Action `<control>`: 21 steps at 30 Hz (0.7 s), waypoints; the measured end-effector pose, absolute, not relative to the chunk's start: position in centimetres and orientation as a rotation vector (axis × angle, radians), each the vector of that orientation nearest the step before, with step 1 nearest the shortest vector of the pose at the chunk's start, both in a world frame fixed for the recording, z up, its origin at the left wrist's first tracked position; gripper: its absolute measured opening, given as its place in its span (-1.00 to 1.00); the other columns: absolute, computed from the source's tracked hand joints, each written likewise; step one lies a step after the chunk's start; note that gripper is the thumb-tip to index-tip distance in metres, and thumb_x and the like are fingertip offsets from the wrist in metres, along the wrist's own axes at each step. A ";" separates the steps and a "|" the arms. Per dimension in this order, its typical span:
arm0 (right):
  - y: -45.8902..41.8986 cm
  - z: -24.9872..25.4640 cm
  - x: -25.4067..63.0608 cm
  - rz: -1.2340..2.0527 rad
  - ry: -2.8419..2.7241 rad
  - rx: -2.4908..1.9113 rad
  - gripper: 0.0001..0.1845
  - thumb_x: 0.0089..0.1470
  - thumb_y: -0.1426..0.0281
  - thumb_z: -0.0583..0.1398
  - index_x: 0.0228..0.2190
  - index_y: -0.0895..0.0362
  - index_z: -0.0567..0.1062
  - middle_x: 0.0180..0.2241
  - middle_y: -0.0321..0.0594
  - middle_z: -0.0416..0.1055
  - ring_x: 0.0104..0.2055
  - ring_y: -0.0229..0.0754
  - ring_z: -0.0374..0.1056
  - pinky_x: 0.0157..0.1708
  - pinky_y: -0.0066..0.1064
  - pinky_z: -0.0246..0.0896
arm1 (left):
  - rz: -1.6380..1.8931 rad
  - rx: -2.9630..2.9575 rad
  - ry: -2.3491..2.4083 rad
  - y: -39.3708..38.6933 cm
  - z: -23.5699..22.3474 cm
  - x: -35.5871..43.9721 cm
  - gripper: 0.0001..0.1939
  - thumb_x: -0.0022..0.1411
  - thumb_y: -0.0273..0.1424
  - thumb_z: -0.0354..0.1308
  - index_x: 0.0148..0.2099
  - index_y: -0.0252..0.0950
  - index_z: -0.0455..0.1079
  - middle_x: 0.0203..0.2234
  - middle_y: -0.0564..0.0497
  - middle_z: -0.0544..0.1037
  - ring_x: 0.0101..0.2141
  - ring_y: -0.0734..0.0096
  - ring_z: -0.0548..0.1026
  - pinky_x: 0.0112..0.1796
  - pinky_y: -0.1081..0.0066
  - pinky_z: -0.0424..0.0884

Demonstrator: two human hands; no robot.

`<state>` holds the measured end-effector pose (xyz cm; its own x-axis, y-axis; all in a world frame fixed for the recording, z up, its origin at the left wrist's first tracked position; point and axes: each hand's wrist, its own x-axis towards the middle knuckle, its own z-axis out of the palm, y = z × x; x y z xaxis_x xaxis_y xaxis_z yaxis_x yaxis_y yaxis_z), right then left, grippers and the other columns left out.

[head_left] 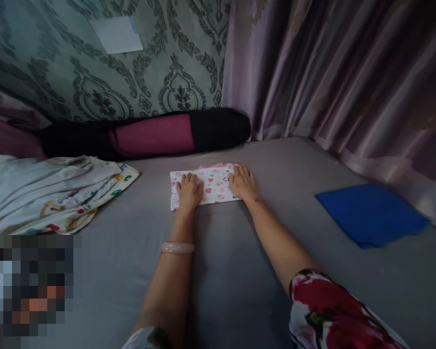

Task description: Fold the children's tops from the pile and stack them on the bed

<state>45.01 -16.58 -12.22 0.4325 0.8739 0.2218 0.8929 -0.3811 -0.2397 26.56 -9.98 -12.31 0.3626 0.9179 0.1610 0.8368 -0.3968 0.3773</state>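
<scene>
A white cloth garment (218, 186) with pink hearts and flowers lies folded into a flat rectangle on the grey bed sheet (131, 271). Some pink ruffled trim shows along its far edge. On its left part rests my left hand (190, 190), palm down with fingers spread, a pale bangle around that wrist. My right hand (242, 181) lies flat over the right end, fingers stretched out. Neither hand grips the cloth; both touch it from above. What exact kind of garment it is, I cannot tell from the folded shape.
A crumpled white patterned cloth (51, 194) lies at the left. To the right is a folded blue cloth (372, 213). A long black and maroon bolster (152, 134) runs along the papered wall, and purple curtains (312, 72) hang at the right. The lower left corner is pixelated.
</scene>
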 end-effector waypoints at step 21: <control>-16.0 -12.1 45.7 -0.167 -1.631 -2.394 -0.42 0.29 0.28 -0.09 0.15 0.41 0.32 0.21 0.16 0.22 0.27 0.15 0.07 0.17 -0.13 -0.01 | 0.378 2.631 1.644 -9.2 -11.2 27.0 -0.47 0.36 -0.12 -0.14 0.09 -0.38 0.40 0.02 -0.35 0.46 0.08 -0.09 0.36 0.05 0.05 0.26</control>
